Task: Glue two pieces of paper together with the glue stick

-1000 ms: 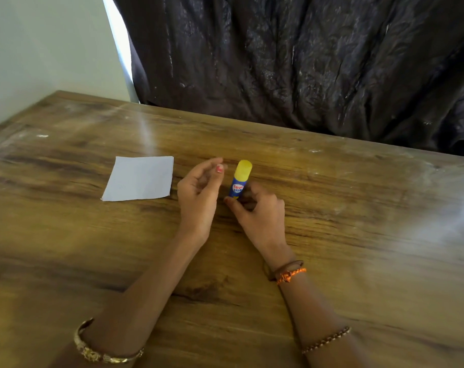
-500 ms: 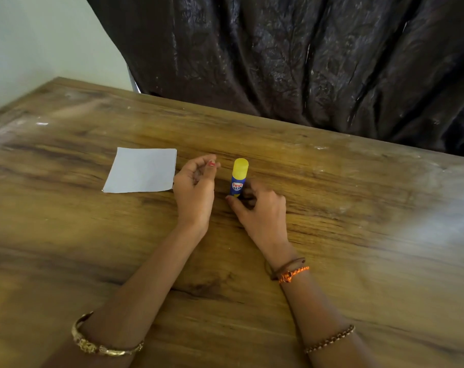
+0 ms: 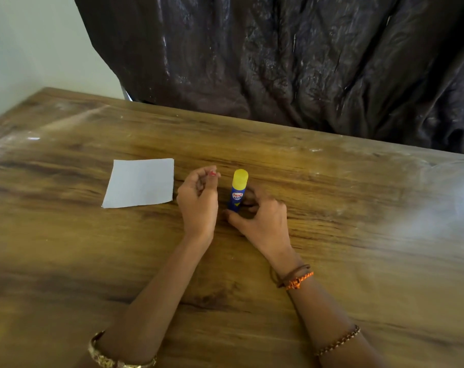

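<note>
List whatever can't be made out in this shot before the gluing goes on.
Head view only:
- Glue stick: its base is hidden by the right hand; whether the fingers grip it or just touch it is unclear.
- Paper: one sheet or two stacked cannot be told.
- Left hand: curled, its palm side hidden; anything held inside is not visible.
- Label text on the stick: too small to read fully.

The only readable text stands on the glue stick: white letters on a red patch on its blue barrel, reading "fevi" over "stik", with the last letters curving out of sight around the tube. Below the patch sits a small yellow mark, too small to make out. Its yellow cap carries no lettering, nor does the paper.
</note>
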